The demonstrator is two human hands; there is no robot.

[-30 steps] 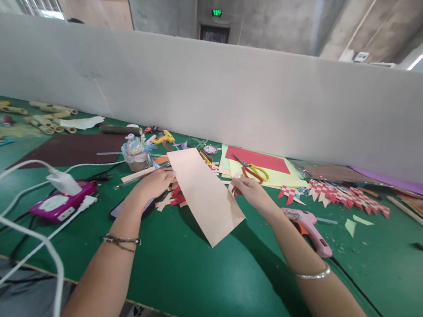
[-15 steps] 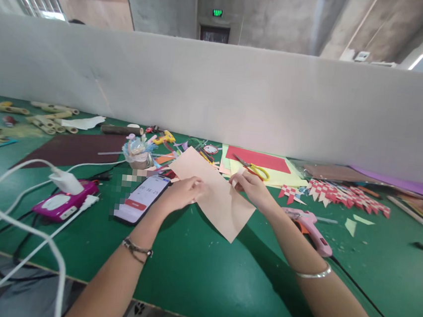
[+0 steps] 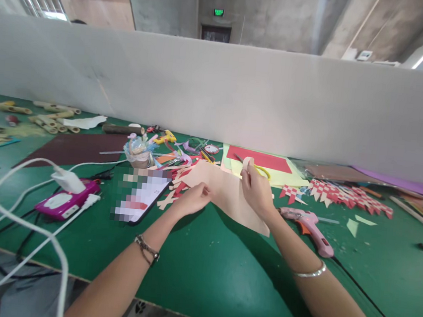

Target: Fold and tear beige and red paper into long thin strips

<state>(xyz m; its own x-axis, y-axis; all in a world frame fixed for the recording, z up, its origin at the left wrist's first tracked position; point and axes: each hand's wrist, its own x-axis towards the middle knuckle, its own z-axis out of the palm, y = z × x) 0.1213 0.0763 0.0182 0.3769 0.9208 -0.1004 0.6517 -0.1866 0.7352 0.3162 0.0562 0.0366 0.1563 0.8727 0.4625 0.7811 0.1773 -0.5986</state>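
A pale peach sheet of paper [image 3: 226,192] is held above the green table between both hands. My left hand [image 3: 193,199] pinches its near left edge, fingers curled in. My right hand [image 3: 256,189] is closed on the far right part of the sheet, where a curled bit of paper shows at the fingertips. Just behind that hand, the yellow-handled scissors [image 3: 263,171] lie on red paper [image 3: 271,160] and pale yellow-green sheets, partly covered. Left of the sheet are loose red and peach strips [image 3: 168,200], some hidden beneath it.
A phone [image 3: 151,200] lies beside my left wrist. A pink glue gun [image 3: 312,225] rests right of my right forearm, near red-and-white woven paper pieces [image 3: 346,195]. A magenta power strip [image 3: 67,202] with white cables sits at left. A white partition [image 3: 218,89] closes the back.
The peach sheet has turned and shifted right, uncovering the strips on the left. My left hand has moved right, and my right hand has rotated with its fingers pointing up.
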